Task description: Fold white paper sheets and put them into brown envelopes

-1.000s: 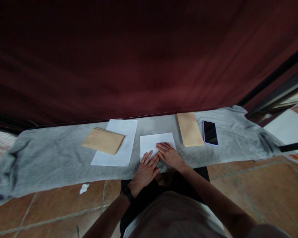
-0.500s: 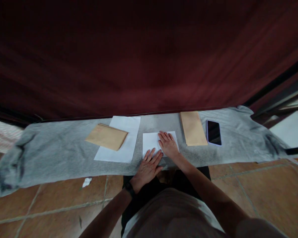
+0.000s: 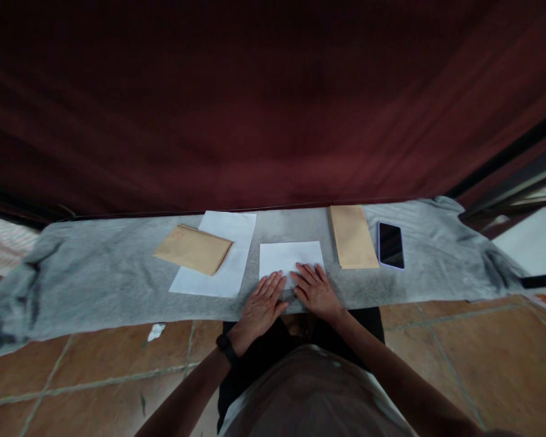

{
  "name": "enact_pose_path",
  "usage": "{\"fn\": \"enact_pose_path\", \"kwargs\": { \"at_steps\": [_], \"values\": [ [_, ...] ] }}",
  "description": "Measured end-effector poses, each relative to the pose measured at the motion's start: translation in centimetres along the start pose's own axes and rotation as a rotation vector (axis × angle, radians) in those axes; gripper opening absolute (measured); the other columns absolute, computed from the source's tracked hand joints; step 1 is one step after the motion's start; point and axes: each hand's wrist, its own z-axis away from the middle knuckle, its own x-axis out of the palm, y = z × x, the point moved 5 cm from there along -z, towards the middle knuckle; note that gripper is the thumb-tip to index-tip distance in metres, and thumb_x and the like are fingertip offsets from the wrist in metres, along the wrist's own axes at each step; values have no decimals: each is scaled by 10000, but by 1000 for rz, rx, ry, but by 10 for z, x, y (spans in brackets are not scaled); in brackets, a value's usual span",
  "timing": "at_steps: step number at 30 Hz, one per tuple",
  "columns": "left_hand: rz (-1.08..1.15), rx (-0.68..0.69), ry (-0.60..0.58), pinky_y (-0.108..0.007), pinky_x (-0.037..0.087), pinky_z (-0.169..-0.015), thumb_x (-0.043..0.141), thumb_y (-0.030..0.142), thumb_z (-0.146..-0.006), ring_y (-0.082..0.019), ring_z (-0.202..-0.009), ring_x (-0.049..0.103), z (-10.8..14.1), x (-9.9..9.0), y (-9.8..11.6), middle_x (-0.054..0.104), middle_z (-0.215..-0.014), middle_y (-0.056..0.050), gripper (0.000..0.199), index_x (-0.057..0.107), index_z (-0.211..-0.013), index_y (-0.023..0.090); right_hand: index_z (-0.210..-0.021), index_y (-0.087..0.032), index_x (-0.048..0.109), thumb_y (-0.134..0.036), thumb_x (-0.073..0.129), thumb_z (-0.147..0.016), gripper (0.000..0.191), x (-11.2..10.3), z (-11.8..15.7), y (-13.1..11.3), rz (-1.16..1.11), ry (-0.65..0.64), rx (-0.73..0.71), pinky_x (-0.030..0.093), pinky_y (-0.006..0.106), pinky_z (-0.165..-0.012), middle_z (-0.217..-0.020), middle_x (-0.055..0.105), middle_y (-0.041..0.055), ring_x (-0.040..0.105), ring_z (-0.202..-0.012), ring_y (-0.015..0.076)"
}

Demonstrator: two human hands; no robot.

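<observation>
A small white sheet of paper [image 3: 290,254], perhaps folded, lies flat on the grey cloth [image 3: 118,267] in front of my body. My left hand [image 3: 260,306] rests palm down over its near left corner, fingers stretched out. On the near right part of the paper lies my right hand [image 3: 316,291], flat with its fingers spread. Neither hand grips anything. To the left, several brown envelopes [image 3: 195,249] lie on larger white paper [image 3: 243,237]. Another brown envelope or stack [image 3: 353,237] is to the right of the small sheet.
A phone with a purple edge [image 3: 391,245] lies right of the brown stack. A dark red curtain or panel [image 3: 273,121] rises behind the cloth. Below are floor tiles [image 3: 118,358] with a crumpled white scrap [image 3: 156,331].
My right hand has moved nearer to my body and slightly right, uncovering the upper part of the sheet. My left hand has shifted slightly left.
</observation>
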Motion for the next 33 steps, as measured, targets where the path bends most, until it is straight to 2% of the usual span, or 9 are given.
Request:
{"fn": "enact_pose_path", "kwargs": {
  "at_steps": [4,7,9,12,15,17,20,25,33],
  "values": [
    [-22,-123,48,-482,261,-1255,365,469,-1039,-252,-1512,312,12,-4,-14,381,-1608,-134,635,283,-1585,156,-1439,-251,548,-341,506,-1024,427,0,-1,-2,-5,10,7,230,598,-1213,-1553,476,96,431,-1431,291],
    [-16,-231,96,-519,264,-1250,337,419,-1047,-274,-1510,313,5,-6,-16,389,-1599,-159,617,267,-1586,129,-1436,-256,549,-349,492,-1031,420,1,-1,-2,-6,13,17,220,595,-1219,-1554,476,87,433,-1430,284],
    [14,-251,114,-508,281,-1246,296,372,-1056,-261,-1525,278,-12,-5,-10,352,-1620,-151,588,255,-1589,125,-1433,-256,550,-351,492,-1032,417,2,-2,-2,-1,10,19,219,596,-1219,-1555,475,87,436,-1428,283],
    [65,-202,125,-492,293,-1244,273,347,-1063,-237,-1544,221,-51,1,3,301,-1652,-97,560,252,-1593,170,-1408,-240,574,-334,522,-1019,404,2,-3,-4,16,-4,14,228,596,-1219,-1530,504,105,444,-1423,291],
    [81,-167,122,-526,270,-1245,283,360,-1062,-244,-1543,224,-82,10,8,344,-1635,-79,544,293,-1582,199,-1360,-220,613,-316,570,-996,379,1,-3,-5,24,-15,0,243,583,-1222,-1459,575,125,460,-1412,293],
    [74,-168,119,-535,257,-1245,290,372,-1061,-251,-1538,242,-92,14,5,377,-1618,-84,546,311,-1576,193,-1355,-222,615,-306,578,-993,373,-1,-1,-5,19,-7,-5,262,568,-1221,-1436,594,123,478,-1400,283],
    [61,-163,124,-519,249,-1246,286,374,-1059,-248,-1535,253,-95,19,-1,379,-1617,-85,556,299,-1582,187,-1383,-242,595,-301,559,-1004,386,-6,8,-5,0,6,-21,274,565,-1219,-1459,576,113,493,-1387,273],
    [57,-204,143,-513,284,-1224,280,360,-1054,-255,-1514,313,-98,22,-5,400,-1600,-110,564,284,-1589,180,-1458,-320,520,-315,546,-1010,448,-11,27,-9,-27,-32,-54,219,613,-1224,-1542,496,64,466,-1406,283],
    [31,-206,95,-502,254,-1243,309,372,-1048,-262,-1536,250,-104,23,-7,347,-1625,-129,575,321,-1566,123,-1471,-313,505,-323,539,-1012,461,-13,29,-11,-31,-71,-30,182,632,-1225,-1557,475,67,425,-1433,297]
  ]
}}
